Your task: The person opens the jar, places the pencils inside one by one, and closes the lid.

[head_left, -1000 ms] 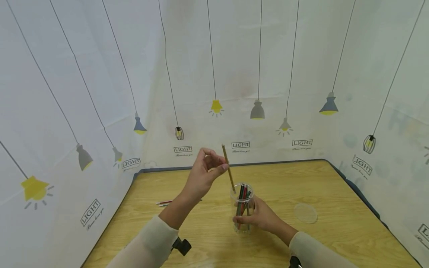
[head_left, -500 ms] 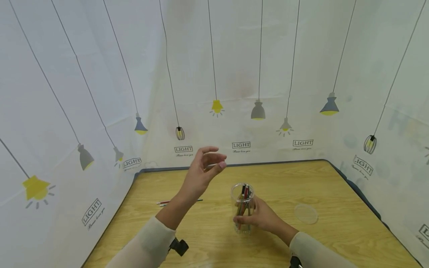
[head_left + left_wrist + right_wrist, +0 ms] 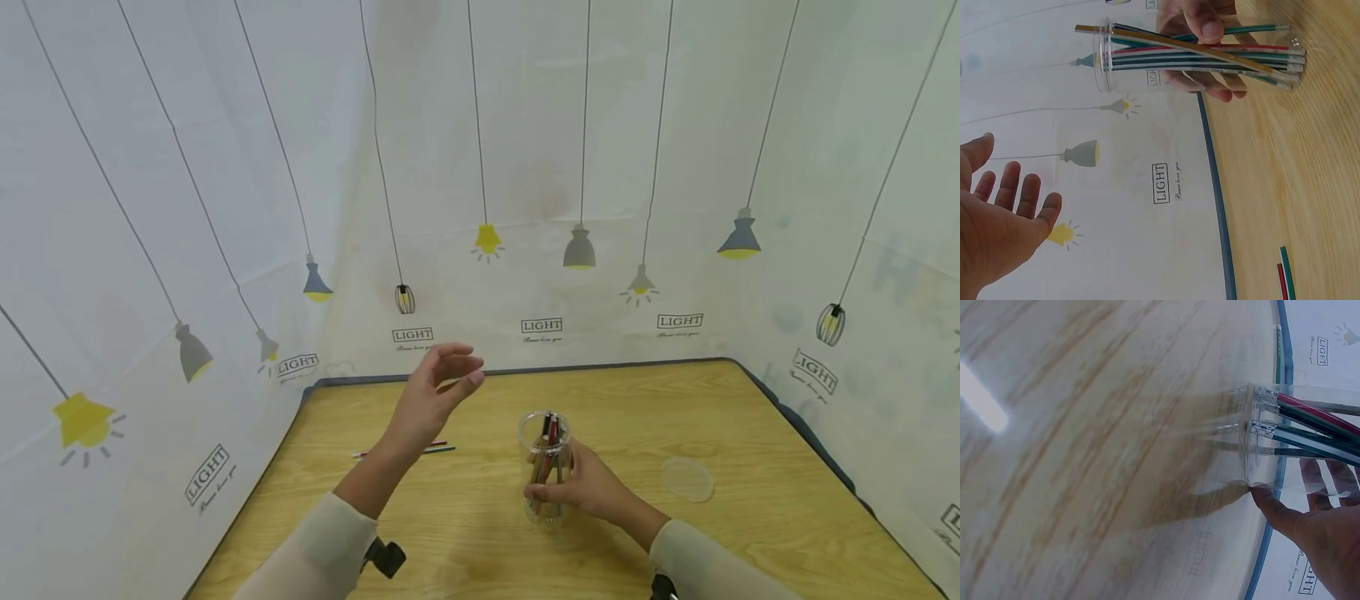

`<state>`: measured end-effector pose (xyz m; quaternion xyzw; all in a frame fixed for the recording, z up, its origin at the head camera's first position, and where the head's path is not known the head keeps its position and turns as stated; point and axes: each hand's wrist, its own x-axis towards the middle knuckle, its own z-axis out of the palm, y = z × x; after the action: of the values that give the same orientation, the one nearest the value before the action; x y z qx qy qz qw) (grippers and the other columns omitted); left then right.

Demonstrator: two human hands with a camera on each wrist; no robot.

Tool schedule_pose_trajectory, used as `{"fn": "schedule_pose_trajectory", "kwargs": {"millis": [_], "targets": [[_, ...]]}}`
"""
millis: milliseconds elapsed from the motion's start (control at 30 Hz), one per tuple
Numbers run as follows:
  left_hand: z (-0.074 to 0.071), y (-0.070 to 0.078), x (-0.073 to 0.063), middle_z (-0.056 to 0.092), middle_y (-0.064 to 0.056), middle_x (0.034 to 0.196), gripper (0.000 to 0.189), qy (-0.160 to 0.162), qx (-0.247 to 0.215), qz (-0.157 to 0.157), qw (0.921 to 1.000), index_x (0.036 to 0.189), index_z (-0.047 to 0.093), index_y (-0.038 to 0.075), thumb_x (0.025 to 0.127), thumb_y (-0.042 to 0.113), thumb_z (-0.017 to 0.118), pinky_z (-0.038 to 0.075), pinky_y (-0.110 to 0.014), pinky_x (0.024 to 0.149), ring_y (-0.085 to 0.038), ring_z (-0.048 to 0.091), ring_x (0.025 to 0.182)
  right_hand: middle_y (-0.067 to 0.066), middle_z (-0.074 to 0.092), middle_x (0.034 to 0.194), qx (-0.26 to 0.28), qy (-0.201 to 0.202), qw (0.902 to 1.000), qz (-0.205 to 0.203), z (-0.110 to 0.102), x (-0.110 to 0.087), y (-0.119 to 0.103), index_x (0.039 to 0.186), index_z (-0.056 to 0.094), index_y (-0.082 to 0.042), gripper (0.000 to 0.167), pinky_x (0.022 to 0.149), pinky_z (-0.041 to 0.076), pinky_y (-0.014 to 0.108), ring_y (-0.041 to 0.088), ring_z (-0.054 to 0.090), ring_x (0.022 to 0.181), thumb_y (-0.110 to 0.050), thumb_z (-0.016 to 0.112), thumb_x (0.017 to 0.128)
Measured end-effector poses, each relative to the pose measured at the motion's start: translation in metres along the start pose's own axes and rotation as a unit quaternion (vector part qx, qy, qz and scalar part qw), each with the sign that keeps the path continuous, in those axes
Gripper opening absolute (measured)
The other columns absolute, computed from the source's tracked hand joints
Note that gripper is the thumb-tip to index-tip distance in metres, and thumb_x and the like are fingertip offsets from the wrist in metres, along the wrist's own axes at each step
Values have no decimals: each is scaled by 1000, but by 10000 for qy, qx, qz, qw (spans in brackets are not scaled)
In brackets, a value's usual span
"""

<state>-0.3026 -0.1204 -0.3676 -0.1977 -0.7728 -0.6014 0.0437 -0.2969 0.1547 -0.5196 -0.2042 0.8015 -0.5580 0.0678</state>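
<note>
My right hand (image 3: 588, 483) grips an upright clear jar (image 3: 1104, 78) standing on the table, its thumb and fingers around the wall. Several pencils (image 3: 542, 467) lean inside it, dark, green and red among them. In the left wrist view a gold pencil (image 3: 1147, 38) slants across the others, one end poking past the rim. Up in the air, to the left of the jar, my left hand (image 3: 423, 407) has its fingers apart and holds nothing. Beneath the jar's base in the right wrist view, the right thumb (image 3: 1275, 509) shows at the lower edge.
A few loose pencils (image 3: 441, 450) lie on the wooden table (image 3: 480, 533), partly behind the left forearm. Right of the jar lies a round translucent lid (image 3: 687, 480). White sheets printed with lamps (image 3: 577, 248) enclose the table's back and sides.
The left hand let go of the gold pencil, which dropped into the jar, then drew back leftward and slightly down. The right hand and the jar stayed in place.
</note>
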Motion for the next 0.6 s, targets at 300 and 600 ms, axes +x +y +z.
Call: {"fn": "schedule_pose_trajectory", "kwargs": {"millis": [300, 600], "targets": [[-20, -30, 2, 71, -6, 143, 43, 245, 353, -334, 9985, 147, 63, 19, 107, 29, 76, 52, -51, 122, -25, 65, 136, 13, 74, 141, 0, -41, 10000, -26, 0, 0, 1, 144, 63, -16, 63, 122, 40, 74, 35, 62, 142, -36, 93, 92], [-36, -61, 0, 74, -8, 133, 30, 323, 1285, -780, 9881, 136, 72, 14, 109, 28, 74, 55, -54, 114, -26, 68, 128, 13, 75, 141, 16, -27, 10000, 2, 0, 0, 1, 145, 62, -13, 65, 122, 41, 72, 33, 62, 141, -36, 93, 92]]}}
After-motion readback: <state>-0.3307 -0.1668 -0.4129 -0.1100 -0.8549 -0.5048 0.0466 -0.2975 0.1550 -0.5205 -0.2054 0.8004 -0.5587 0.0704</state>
